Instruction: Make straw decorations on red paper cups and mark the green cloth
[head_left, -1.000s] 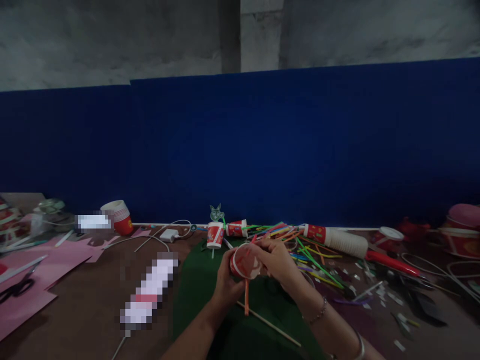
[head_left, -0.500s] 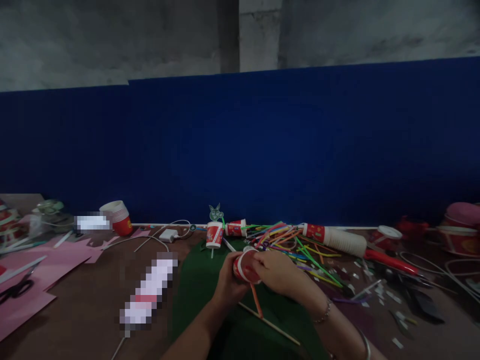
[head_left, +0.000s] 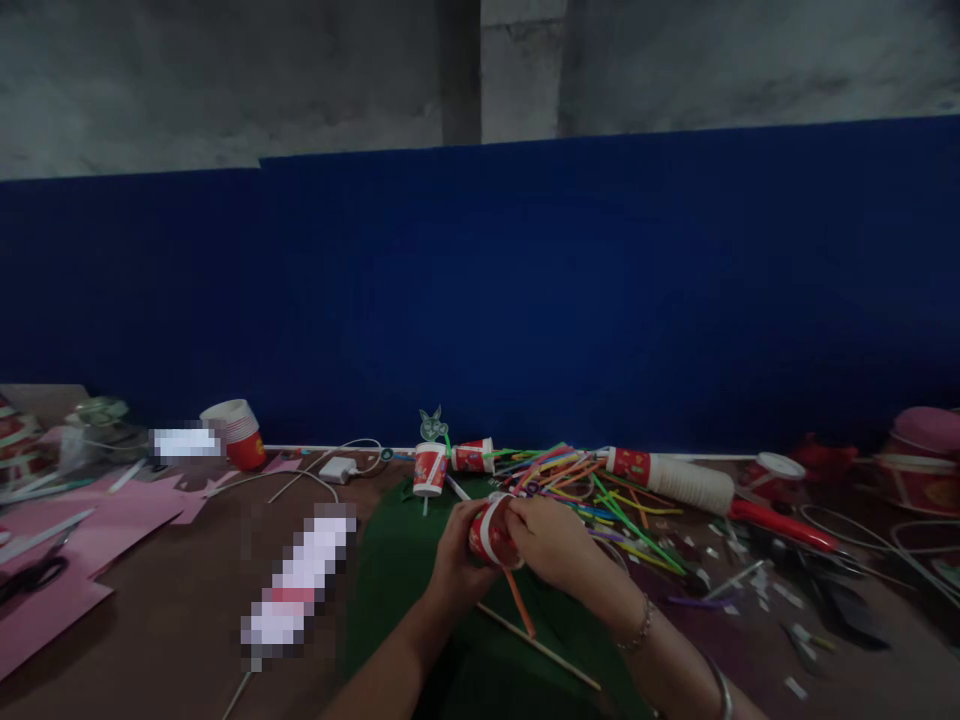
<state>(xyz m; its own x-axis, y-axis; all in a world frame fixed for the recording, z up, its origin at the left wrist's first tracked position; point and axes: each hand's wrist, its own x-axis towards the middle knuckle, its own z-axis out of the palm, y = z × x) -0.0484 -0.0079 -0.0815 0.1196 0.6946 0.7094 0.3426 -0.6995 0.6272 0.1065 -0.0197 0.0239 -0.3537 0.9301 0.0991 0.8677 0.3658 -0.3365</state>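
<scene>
A red patterned paper cup point(head_left: 487, 534) with a white rim is tilted in front of me, above a dark green sheet point(head_left: 405, 600). My left hand point(head_left: 454, 555) wraps round its left side. The fingers of my right hand point(head_left: 546, 538) are bent in at the cup's right side, and their tips are partly hidden there. An orange strip point(head_left: 519, 603) hangs below the cup. Under it a thin wooden stick point(head_left: 551, 659) lies slantwise on the green sheet.
Coloured straws and strips point(head_left: 570, 470) lie behind my hands, beside a decorated cup point(head_left: 429, 468) and a long cup stack point(head_left: 675, 478). Pink paper point(head_left: 112, 530), scissors point(head_left: 37, 575) and stacked cups point(head_left: 238, 435) are left. Scraps and a red-handled tool point(head_left: 784, 524) are right.
The cup has turned slightly in my hands, showing more of its patterned side. The orange strip has swung a little to the right with it.
</scene>
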